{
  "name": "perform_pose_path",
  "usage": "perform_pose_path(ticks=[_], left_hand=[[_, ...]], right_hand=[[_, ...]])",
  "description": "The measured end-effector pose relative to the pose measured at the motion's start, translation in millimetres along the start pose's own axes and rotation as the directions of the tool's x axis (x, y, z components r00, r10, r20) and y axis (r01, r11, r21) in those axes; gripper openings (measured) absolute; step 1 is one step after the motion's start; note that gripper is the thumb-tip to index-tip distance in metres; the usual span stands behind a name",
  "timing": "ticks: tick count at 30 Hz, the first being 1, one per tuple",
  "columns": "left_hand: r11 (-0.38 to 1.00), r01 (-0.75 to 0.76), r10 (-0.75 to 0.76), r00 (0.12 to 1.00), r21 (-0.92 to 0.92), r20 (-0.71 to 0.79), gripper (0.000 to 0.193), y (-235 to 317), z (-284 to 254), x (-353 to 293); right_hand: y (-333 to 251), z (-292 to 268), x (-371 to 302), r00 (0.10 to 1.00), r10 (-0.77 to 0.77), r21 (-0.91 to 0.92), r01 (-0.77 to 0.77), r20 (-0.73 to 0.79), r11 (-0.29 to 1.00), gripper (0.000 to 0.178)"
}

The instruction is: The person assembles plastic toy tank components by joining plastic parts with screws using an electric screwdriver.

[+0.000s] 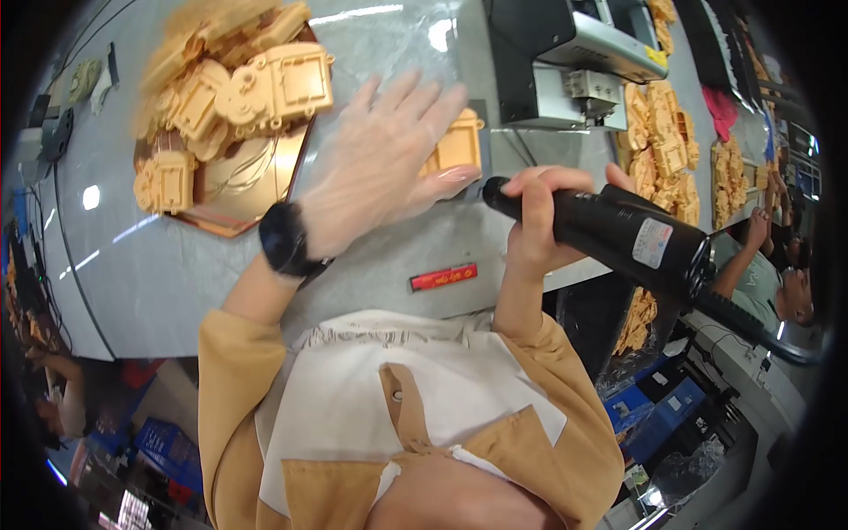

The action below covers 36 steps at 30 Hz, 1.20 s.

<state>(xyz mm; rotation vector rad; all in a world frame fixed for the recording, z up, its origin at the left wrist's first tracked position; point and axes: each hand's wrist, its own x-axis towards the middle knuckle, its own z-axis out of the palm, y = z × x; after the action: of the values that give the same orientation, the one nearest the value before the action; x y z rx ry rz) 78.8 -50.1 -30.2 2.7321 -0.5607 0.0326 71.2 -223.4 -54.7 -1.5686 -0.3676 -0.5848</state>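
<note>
My left hand [380,146] is stretched out flat with its fingers spread, slightly blurred, and a dark watch sits on its wrist. Partly beneath its thumb side is a yellow-orange moulded plastic housing [461,146]; whether the hand touches it, I cannot tell. My right hand [539,216] is wrapped round a black corded electric screwdriver [609,234], which has a white label on its body. The tool lies sideways, its front end toward the housing and its cord running off to the right. Its tip is too dark to make out. A small red packet [443,277] lies near the table's front edge.
To the left, a copper-coloured tray [243,181] carries a heap of yellow housings [274,84]. A black and grey machine [565,79] stands at the back right. Beyond it are more housings [658,132]. Blue crates [662,411] sit lower right, and a person [751,265] is farther right.
</note>
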Motion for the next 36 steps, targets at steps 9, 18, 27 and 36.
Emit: perform_pose_path(ticks=[9,18,27,36], left_hand=[[0.939,0.046,-0.111,0.979,-0.341,-0.173,0.076,-18,36,-65],[0.909,0.016,-0.142,0.952,-0.417,-0.272,0.070,-20,42,-63],[0.779,-0.051,-0.235,0.901,-0.625,-0.366,0.061,-21,58,-61],[0.793,-0.045,-0.206,0.918,-0.607,-0.338,0.061,-23,60,-67]], right_hand=[[-21,-36,135,0.968,-0.136,0.266,0.191,-0.212,0.945,0.046],[0,-23,123,0.990,-0.139,-0.002,0.139,-0.026,0.990,0.044],[-67,33,34,0.998,0.019,0.261,-0.036,0.065,0.965,0.058],[-53,42,39,0.991,0.044,0.147,-0.063,0.129,0.987,0.054]])
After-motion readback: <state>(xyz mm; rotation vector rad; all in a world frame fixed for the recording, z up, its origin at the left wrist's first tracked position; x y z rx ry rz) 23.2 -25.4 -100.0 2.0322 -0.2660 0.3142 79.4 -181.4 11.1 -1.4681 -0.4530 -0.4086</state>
